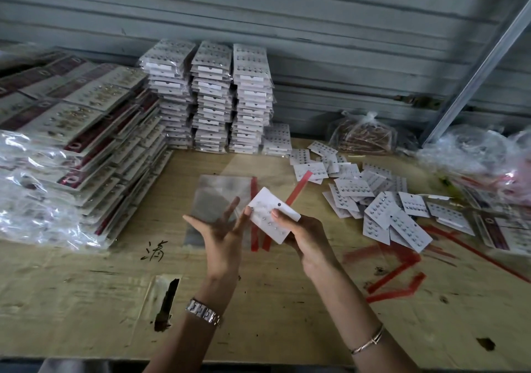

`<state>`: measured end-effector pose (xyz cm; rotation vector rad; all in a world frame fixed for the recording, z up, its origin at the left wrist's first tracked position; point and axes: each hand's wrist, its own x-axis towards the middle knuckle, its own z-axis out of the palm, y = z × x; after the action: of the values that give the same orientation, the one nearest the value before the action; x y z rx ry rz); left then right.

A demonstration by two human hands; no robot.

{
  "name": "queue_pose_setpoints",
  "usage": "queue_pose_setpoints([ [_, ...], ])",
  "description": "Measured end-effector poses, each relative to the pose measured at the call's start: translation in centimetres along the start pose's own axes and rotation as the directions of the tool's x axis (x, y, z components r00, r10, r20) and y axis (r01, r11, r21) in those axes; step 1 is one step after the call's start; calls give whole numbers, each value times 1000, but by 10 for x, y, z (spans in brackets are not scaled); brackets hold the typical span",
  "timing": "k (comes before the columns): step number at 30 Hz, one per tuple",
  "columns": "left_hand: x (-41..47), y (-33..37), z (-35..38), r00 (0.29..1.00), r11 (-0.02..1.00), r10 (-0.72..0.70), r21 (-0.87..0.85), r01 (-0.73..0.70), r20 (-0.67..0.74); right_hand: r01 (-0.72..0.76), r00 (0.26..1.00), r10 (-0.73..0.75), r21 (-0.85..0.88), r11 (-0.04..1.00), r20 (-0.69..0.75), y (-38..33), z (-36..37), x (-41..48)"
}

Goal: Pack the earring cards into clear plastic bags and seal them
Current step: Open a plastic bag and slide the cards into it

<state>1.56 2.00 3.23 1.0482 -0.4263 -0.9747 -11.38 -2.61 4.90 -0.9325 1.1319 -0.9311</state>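
My right hand (304, 237) holds a white earring card (273, 217) with its thumb on the card's face, tilted above the table. My left hand (224, 234) is spread out, its fingers straight under a clear plastic bag (218, 200) with a red seal strip (253, 188); one fingertip touches the card's left corner. The card is outside the bag, at its right edge. A heap of loose earring cards (382, 200) lies to the right.
Tall stacks of bagged cards (212, 96) stand against the corrugated wall. Larger dark-red carded packs (86, 131) pile up at left. Plastic bags of goods (362, 137) sit at right. Peeled red strips (396, 275) lie on the cardboard-covered table (86, 301).
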Motion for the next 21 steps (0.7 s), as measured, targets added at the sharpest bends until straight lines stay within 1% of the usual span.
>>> queue_pose_setpoints([
  [1,1,-1,-2,999,998,-34,-57,36,21,12,1000,-12,-10,1000,1,0,0,0],
  [3,4,-2,-7,987,983,-104,-138,121,122,30,1000,-29,-43,999,11,0,0,-1],
  [6,7,-4,-13,948,941,-223,-203,270,226,40,999,-36,-94,995,40,0,0,-2],
  [7,8,-5,-14,940,937,-236,-199,287,246,43,998,-39,-103,994,44,0,0,-2],
  [13,11,-7,-18,936,952,-245,-121,281,253,28,998,-18,-157,987,63,-5,-8,-1],
  [17,9,-1,-23,926,954,-255,-85,289,279,-21,999,26,-162,987,29,-10,-13,2],
  [21,5,3,-25,914,959,-255,-41,281,317,15,999,-8,-149,989,46,-9,-11,0],
])
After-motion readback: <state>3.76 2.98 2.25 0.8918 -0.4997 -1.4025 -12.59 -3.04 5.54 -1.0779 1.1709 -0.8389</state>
